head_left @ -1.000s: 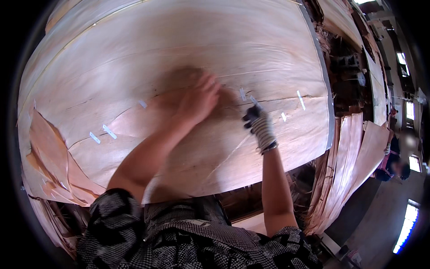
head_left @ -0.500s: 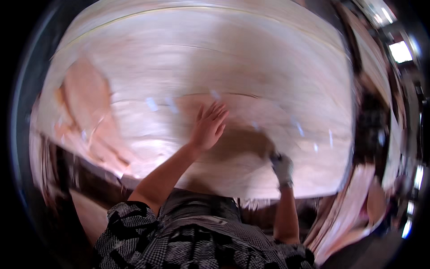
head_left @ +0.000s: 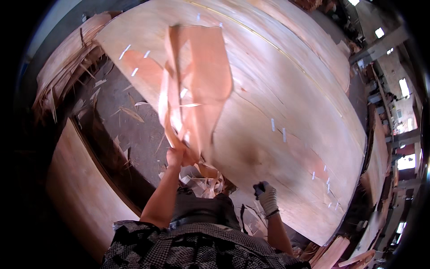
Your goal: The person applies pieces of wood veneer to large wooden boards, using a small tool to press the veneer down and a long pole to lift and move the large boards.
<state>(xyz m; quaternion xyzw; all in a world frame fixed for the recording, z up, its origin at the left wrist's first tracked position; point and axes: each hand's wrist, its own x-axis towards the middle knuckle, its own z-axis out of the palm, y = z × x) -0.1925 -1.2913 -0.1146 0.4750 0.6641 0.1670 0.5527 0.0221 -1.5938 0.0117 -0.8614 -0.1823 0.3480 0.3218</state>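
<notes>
Loose veneer pieces (head_left: 210,67) stretch out from the person's left hand, over the near left part of a broad pale veneer sheet (head_left: 251,112); from my feed I cannot tell whether their far ends rest on it or are lifted.

At far left I see a stack of ragged veneer (head_left: 71,54) near the top, and below it a smooth pale board (head_left: 89,193) with a curved-looking edge. Between these and the sheet runs a grey floor (head_left: 134,107) littered with thin wood splinters.

Next comes the left hand (head_left: 176,156), bare, its fingers clenched around the gathered near ends of the pinkish pieces. More crumpled scraps (head_left: 208,184) lie low, just ahead of the person's dark trousers (head_left: 201,210).

Across the sheet I make out short white strips (head_left: 273,124) and, farther off, a long yellow line (head_left: 277,47).

To the right, the right hand (head_left: 267,196) wears a striped glove with dark fingertips. It is over the sheet's near edge, fingers curled; I cannot tell whether it grips anything or touches the surface.

At lower right I see further veneer lengths (head_left: 331,253), and beyond them bright windows (head_left: 404,87) along the workshop.
</notes>
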